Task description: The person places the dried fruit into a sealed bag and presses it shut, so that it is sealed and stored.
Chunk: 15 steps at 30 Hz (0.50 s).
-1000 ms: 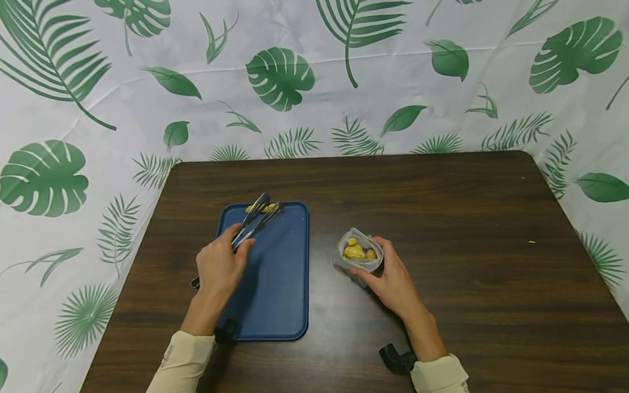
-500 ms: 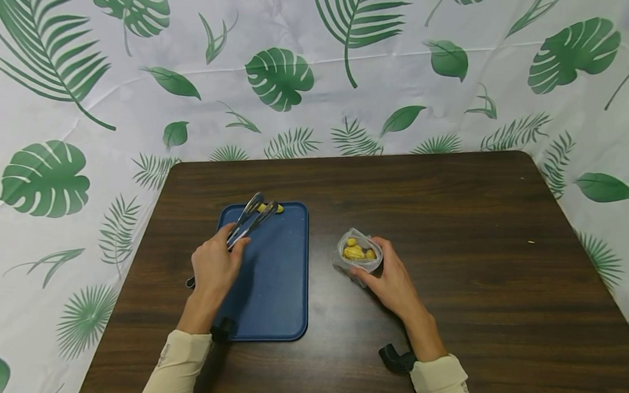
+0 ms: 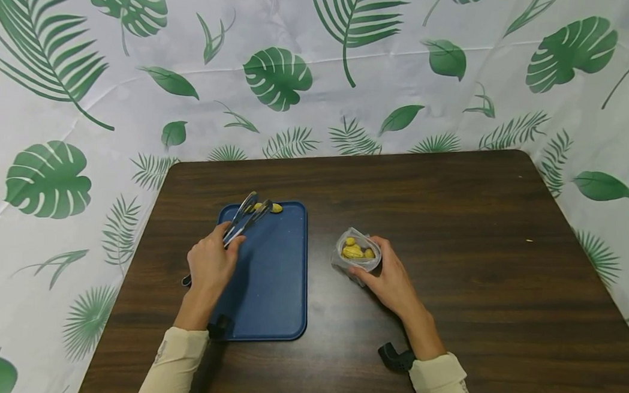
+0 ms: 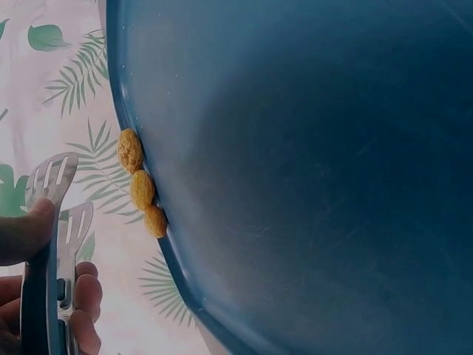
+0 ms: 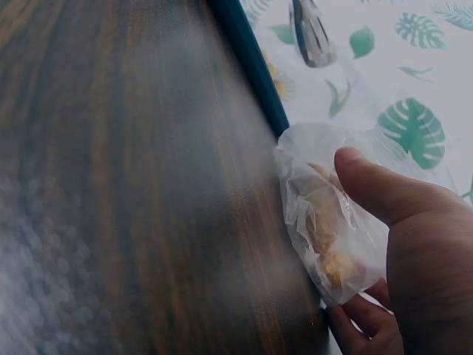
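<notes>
My left hand (image 3: 210,265) grips metal tongs (image 3: 260,211) with slotted heads, held above the far left part of a blue tray (image 3: 281,296). In the left wrist view the tongs (image 4: 65,251) have their heads apart, and nothing shows between them. Several wrinkled yellow oval pieces (image 4: 142,189) lie in a row along the tray's far rim; the tongs partly cover them in the head view. My right hand (image 3: 393,282) holds a clear plastic bag (image 3: 339,259) upright on the table, thumb and fingers around its side. Inside sit several similar yellow pieces (image 3: 352,252).
The dark wooden table (image 3: 454,217) extends far to the right of the bag. A tiny pale scrap (image 3: 530,240) lies there. Behind the table hangs a white leaf-print cloth (image 3: 323,59). A black wrist device (image 3: 395,358) juts from the right wrist.
My left hand has drifted a little to the left with the tongs, uncovering and covering different parts of the yellow pieces. The right hand and the bag stay in place.
</notes>
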Each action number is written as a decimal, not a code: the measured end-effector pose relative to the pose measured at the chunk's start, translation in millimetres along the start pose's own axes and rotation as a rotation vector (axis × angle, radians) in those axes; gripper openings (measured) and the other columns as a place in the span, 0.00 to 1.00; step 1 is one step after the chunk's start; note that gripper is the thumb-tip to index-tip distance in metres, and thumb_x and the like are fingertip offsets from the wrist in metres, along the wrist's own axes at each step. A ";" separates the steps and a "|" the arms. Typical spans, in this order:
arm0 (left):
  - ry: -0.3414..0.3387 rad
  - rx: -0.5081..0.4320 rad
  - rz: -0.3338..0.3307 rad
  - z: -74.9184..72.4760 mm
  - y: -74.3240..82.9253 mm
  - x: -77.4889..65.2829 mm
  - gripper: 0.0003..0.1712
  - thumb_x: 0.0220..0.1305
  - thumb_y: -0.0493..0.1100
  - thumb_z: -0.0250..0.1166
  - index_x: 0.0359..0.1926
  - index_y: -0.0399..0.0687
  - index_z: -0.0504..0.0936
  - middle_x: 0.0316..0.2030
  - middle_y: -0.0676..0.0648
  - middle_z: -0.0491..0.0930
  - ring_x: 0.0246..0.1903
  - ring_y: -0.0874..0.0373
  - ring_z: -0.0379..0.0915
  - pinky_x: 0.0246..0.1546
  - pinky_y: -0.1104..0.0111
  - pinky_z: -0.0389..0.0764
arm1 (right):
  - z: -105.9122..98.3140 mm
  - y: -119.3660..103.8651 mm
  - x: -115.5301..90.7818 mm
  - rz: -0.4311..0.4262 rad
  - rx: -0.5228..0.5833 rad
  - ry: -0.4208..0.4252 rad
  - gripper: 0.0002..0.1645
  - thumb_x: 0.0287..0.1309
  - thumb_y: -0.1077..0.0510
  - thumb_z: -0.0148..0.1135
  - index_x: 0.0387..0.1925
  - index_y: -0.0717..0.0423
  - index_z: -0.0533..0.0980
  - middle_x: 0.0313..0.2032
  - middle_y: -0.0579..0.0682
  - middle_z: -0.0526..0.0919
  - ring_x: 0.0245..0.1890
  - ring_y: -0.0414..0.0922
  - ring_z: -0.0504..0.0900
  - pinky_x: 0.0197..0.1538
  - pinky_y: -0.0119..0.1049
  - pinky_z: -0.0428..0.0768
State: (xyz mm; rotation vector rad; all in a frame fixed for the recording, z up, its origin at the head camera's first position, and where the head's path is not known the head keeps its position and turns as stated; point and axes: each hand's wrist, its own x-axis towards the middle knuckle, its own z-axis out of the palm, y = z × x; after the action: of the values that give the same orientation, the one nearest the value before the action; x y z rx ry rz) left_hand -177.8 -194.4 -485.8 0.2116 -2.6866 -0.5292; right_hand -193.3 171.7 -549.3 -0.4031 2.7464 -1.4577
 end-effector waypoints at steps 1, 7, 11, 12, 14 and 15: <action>0.000 0.002 -0.002 0.0 -0.1 0.2 0.28 0.62 0.50 0.75 0.57 0.37 0.83 0.37 0.28 0.87 0.29 0.30 0.84 0.29 0.39 0.78 | 0.2 0.5 -0.1 0.003 0.000 -0.002 0.50 0.57 0.43 0.77 0.72 0.54 0.61 0.66 0.61 0.75 0.64 0.60 0.77 0.63 0.61 0.74; -0.009 0.016 -0.007 0.7 0.6 1.8 0.28 0.62 0.51 0.74 0.57 0.37 0.83 0.38 0.27 0.87 0.31 0.28 0.84 0.30 0.38 0.78 | -0.5 1.7 -0.9 0.003 -0.001 0.006 0.50 0.55 0.44 0.78 0.71 0.54 0.62 0.65 0.61 0.75 0.63 0.59 0.77 0.63 0.61 0.74; -0.015 0.028 -0.023 1.1 -1.5 2.9 0.28 0.62 0.51 0.74 0.57 0.37 0.83 0.39 0.27 0.87 0.31 0.28 0.84 0.31 0.38 0.78 | -0.2 1.2 -0.3 -0.004 -0.006 0.006 0.50 0.55 0.44 0.78 0.71 0.55 0.62 0.65 0.61 0.75 0.63 0.59 0.77 0.63 0.61 0.74; -0.019 0.031 -0.027 1.3 -2.5 3.0 0.29 0.63 0.51 0.74 0.57 0.37 0.83 0.39 0.27 0.87 0.32 0.28 0.84 0.31 0.38 0.79 | 0.0 1.0 -0.1 -0.003 -0.006 0.005 0.50 0.55 0.44 0.78 0.71 0.55 0.62 0.65 0.61 0.75 0.63 0.59 0.77 0.63 0.61 0.74; -0.027 0.038 -0.033 1.8 -4.6 3.6 0.29 0.63 0.51 0.74 0.58 0.36 0.83 0.40 0.27 0.87 0.32 0.28 0.84 0.32 0.38 0.79 | 0.3 0.6 0.0 0.000 -0.005 0.003 0.50 0.55 0.43 0.78 0.71 0.55 0.62 0.65 0.61 0.75 0.63 0.59 0.77 0.63 0.61 0.74; -0.031 0.041 -0.034 2.2 -5.8 4.0 0.29 0.63 0.51 0.74 0.58 0.36 0.83 0.40 0.27 0.87 0.32 0.28 0.84 0.32 0.38 0.79 | 0.5 0.4 0.1 0.000 -0.005 0.003 0.50 0.55 0.43 0.78 0.71 0.55 0.62 0.65 0.61 0.75 0.63 0.59 0.77 0.63 0.61 0.74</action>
State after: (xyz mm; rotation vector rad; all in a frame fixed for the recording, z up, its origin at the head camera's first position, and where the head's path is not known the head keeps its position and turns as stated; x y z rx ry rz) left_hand -181.9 -199.9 -488.5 0.2634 -2.7303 -0.4926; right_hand -193.4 171.5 -549.9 -0.4009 2.7531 -1.4528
